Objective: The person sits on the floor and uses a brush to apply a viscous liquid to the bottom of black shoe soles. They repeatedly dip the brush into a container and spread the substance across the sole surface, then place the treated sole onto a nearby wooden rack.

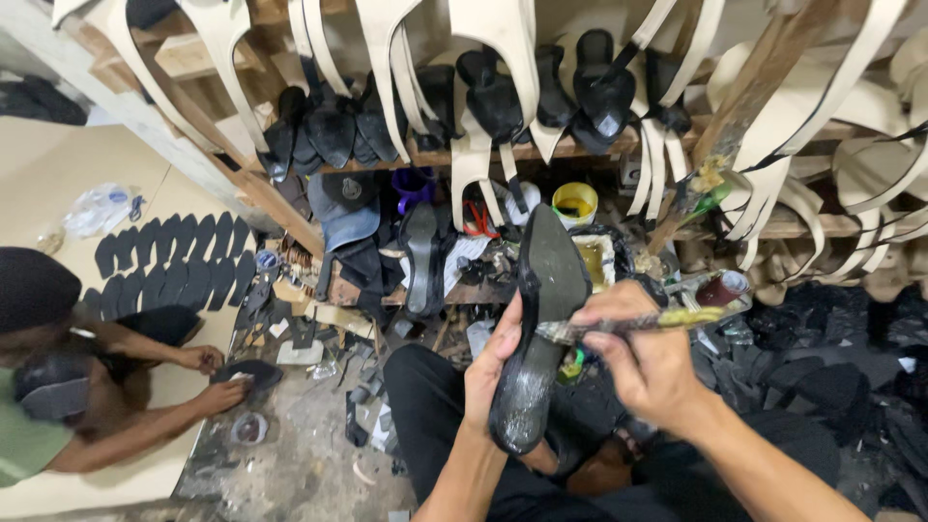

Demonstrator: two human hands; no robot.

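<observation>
- Head view, left hand [493,362]: closed around a black shoe [539,319], fingers wrapped over its left edge at mid-length; the shoe stands sole-up over the person's lap, heel end low, toe end pointing up and away.
- Head view, right hand [646,360]: closed on the handle of a glue brush [638,324], held crosswise; the bristle end touches the sole just right of the left-hand grip.
- Risk, judged: the left fingertips lie just beside the brushed patch, so a wide stroke could smear glue onto them or over the sole's edge onto the upper.
- Risk, judged: the shoe is held by one side only; brush pressure could twist it in the grip.
- Risk, judged: a loaded brush held over the lap could drip onto the dark trousers.
- Yellow tub [575,203]: round, open, above the shoe's toe, well beyond both grips.
- Glue tin [597,259]: squarish, pale rim, yellowish inside, just past the toe and up from the brush hand.
- Small round can [723,288]: dark red, near the handle end of the brush, right of the right hand.
- Clear plastic bag [100,208]: crumpled, blue marks, far left of both grips on the pale floor.
- Labels: none readable.
- Co-worker's hand [227,394]: far left, pressing on a dark sole on the floor; rows of black soles [169,266] lie above it.
</observation>
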